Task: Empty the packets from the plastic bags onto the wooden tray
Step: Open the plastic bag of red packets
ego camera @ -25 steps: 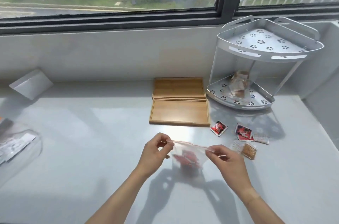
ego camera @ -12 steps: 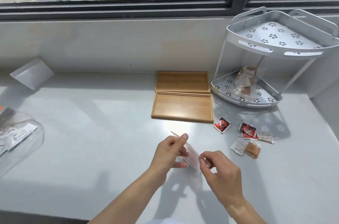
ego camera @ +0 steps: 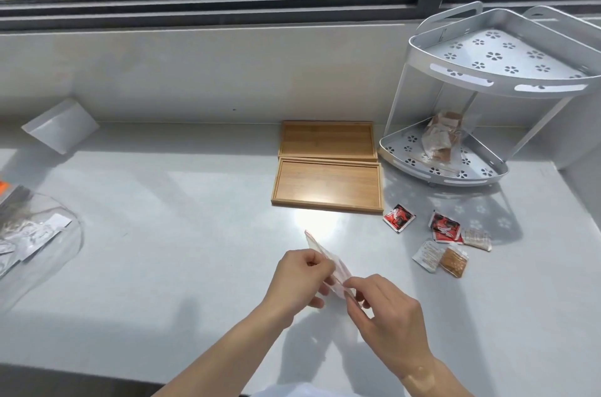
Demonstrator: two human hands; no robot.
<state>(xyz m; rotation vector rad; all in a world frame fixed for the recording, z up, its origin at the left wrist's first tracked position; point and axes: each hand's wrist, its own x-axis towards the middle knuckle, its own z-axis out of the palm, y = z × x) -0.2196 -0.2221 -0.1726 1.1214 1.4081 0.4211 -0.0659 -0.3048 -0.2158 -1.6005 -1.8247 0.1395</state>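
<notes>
Both hands pinch one small clear plastic bag (ego camera: 325, 258) above the grey counter; my left hand (ego camera: 300, 278) holds its far side, my right hand (ego camera: 385, 305) its near end. The bag's contents are hidden by my fingers. Two wooden trays lie beyond, the near tray (ego camera: 327, 184) and the far tray (ego camera: 327, 139), both bare. To the right lie loose packets: a red packet (ego camera: 398, 218), a second red one (ego camera: 445, 228), a white one (ego camera: 428, 256) and a brown one (ego camera: 454, 261). Another clear bag of packets (ego camera: 440, 139) stands on the rack's lower shelf.
A white two-tier corner rack (ego camera: 487, 84) stands at the back right by the wall. At the left edge lies a large clear bag (ego camera: 29, 234) with silver sachets, and a white folded card (ego camera: 60, 125) leans against the back wall under the window.
My hands have come together from a wide stretch of the bag, which has turned edge-on between them. The red packets seen inside it earlier are out of sight.
</notes>
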